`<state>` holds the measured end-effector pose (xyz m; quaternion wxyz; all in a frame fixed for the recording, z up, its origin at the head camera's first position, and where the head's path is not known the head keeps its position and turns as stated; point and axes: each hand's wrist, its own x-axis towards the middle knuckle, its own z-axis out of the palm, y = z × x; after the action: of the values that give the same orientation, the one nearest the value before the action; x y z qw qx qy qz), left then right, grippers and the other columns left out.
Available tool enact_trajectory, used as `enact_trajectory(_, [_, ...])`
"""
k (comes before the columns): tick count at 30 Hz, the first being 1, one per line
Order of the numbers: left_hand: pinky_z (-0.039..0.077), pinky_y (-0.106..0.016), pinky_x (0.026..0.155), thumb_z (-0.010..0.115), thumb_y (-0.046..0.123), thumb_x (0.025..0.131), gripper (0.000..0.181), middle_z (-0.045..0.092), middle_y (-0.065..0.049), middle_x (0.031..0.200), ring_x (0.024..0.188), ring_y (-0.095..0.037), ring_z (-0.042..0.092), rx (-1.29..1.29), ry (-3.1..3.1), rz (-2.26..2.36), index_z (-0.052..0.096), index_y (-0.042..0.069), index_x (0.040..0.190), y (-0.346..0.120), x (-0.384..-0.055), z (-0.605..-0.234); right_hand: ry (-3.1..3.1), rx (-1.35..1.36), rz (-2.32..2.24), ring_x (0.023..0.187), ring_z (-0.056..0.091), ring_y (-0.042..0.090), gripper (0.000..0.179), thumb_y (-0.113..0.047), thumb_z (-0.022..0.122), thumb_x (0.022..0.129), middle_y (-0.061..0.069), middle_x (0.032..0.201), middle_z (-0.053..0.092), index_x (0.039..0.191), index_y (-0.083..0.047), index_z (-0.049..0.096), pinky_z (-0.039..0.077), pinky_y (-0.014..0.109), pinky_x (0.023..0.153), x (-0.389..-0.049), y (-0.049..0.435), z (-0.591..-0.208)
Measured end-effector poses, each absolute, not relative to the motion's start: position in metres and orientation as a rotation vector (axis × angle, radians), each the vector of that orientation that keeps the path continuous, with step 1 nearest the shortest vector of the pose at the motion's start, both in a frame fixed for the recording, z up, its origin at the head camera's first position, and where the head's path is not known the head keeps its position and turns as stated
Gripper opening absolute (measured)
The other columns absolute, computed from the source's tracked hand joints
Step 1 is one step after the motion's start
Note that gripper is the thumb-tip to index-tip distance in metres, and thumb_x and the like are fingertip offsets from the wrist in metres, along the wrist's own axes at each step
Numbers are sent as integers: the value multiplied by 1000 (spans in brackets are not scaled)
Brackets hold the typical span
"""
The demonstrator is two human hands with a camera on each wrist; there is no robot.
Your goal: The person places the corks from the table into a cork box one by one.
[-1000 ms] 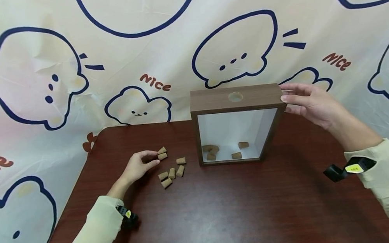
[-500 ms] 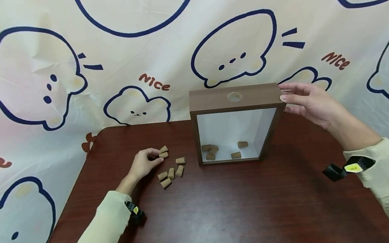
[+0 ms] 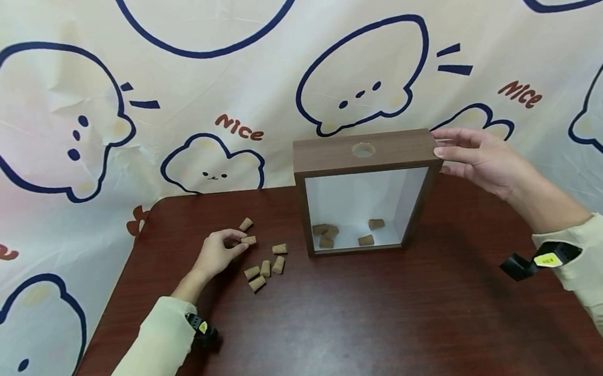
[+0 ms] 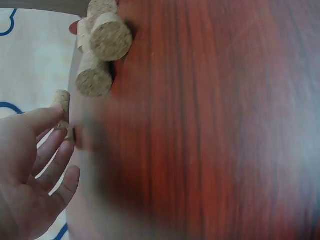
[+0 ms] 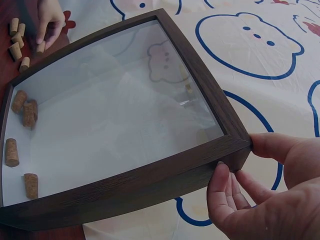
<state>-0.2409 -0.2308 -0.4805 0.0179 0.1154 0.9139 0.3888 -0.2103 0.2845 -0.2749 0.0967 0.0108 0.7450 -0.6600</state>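
My left hand (image 3: 217,255) pinches a tapered cork (image 3: 249,240) between thumb and fingers, low over the table at the left. Seen from the left wrist, the cork (image 4: 63,101) shows past the thumb of that hand (image 4: 32,165), and part of it is hidden by the fingers. Another cork (image 3: 246,224) lies just beyond. With thumb and fingers, my right hand (image 3: 487,161) holds the upper right corner of an upright brown wooden box frame (image 3: 331,155). The box has a clear front and a round hole (image 3: 364,150) in its top; several corks (image 3: 376,224) lie inside on its bottom.
Between my left hand and the box, a loose group of several corks (image 3: 265,268) lies on the dark red-brown table (image 3: 315,332). Behind the table hangs a pale cloth (image 3: 248,84) with blue cartoon outlines.
My left hand reaches right, then draws slightly back left with the nearer cork. The farther cork has shifted away from it and turned. My right hand and the box stay in place.
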Motion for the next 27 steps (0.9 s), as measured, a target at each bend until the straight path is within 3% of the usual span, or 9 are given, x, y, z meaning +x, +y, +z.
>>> enact_trajectory(5, [54, -37, 80, 73, 11, 96, 20, 72, -14, 107, 96, -29, 67, 352, 2875, 1223, 72, 2, 113, -243, -237, -467, 2204, 33, -1964, 119, 47, 16, 36, -21, 70, 98, -2, 132, 45, 133, -24, 60, 54, 19, 85, -208, 284, -274])
enact_trajectory(15, [50, -44, 86, 70, 19, 99, 24, 72, -13, 106, 98, -28, 64, 420, 2937, 1250, 71, 3, 117, -252, -237, -424, 2189, 29, -1965, 118, 48, 14, 32, -20, 69, 99, -2, 132, 45, 129, -26, 62, 54, 19, 86, -210, 284, -274])
enact_trajectory(20, [51, -35, 83, 69, 23, 99, 26, 72, -11, 110, 98, -24, 65, 480, 2953, 1254, 70, 5, 119, -246, -239, -398, 2198, 25, -1960, 118, 48, 15, 33, -21, 69, 99, -2, 132, 45, 130, -26, 61, 54, 19, 86, -211, 283, -274])
enact_trajectory(27, [50, -23, 68, 69, 23, 100, 26, 72, -10, 105, 85, -22, 63, 557, 2974, 1289, 71, 7, 121, -233, -240, -360, 2221, 30, -1934, 120, 46, 15, 39, -23, 69, 99, -3, 133, 44, 136, -23, 57, 54, 18, 86, -210, 283, -273])
